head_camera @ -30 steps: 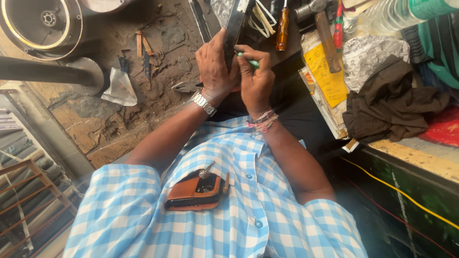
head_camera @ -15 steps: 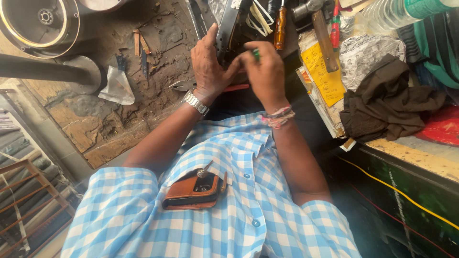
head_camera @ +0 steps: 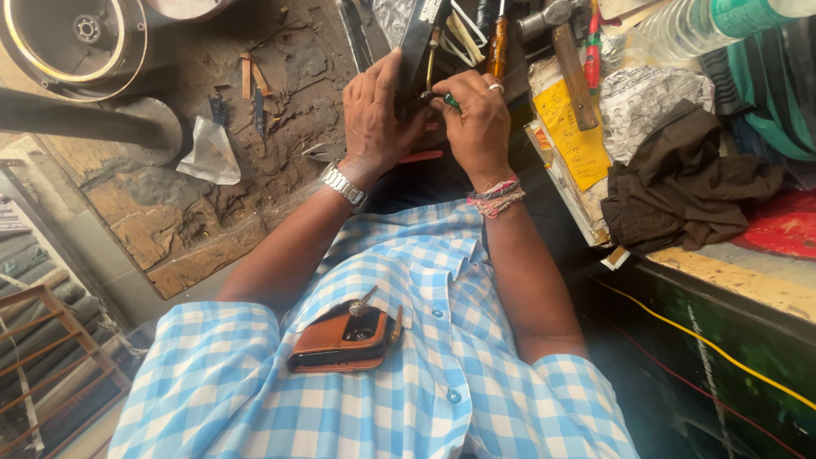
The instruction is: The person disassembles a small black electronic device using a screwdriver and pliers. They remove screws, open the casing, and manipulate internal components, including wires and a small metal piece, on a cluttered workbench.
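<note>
Setting: I look down on a cluttered workshop, a rough stained floor (head_camera: pixel 212 204) at left and a worn bench (head_camera: pixel 748 280) at right.
Left hand: my left hand (head_camera: pixel 374 115) is wrapped around a dark flat part (head_camera: pixel 416 42), fingers curled close together along its edge; a metal watch (head_camera: pixel 344 185) sits on the wrist.
Right hand: my right hand (head_camera: pixel 476 115) is just beside the left one, fingertips pinching a green-handled tool (head_camera: pixel 448 100) against the part; a ring is on one finger, thread bands (head_camera: pixel 495 197) on the wrist.
Part: held upright between both hands, above the bench edge, near the top of the view.
Tool tip: hidden by the fingers, I cannot tell where it touches.
Bench, near the hands: a brown-handled screwdriver (head_camera: pixel 496 44), a hammer (head_camera: pixel 565 51), a yellow paper (head_camera: pixel 574 136).
Bench, further right: a dark cloth (head_camera: pixel 688 183), a clear bottle (head_camera: pixel 705 24), a red thing (head_camera: pixel 786 225).
Floor: a metal drum (head_camera: pixel 72 38) at top left, a crumpled clear bag (head_camera: pixel 208 153).
Shirt: blue check (head_camera: pixel 425 365), a brown phone case (head_camera: pixel 340 342) in its pocket.
Bench front: a yellow cable (head_camera: pixel 705 344) running across it.
</note>
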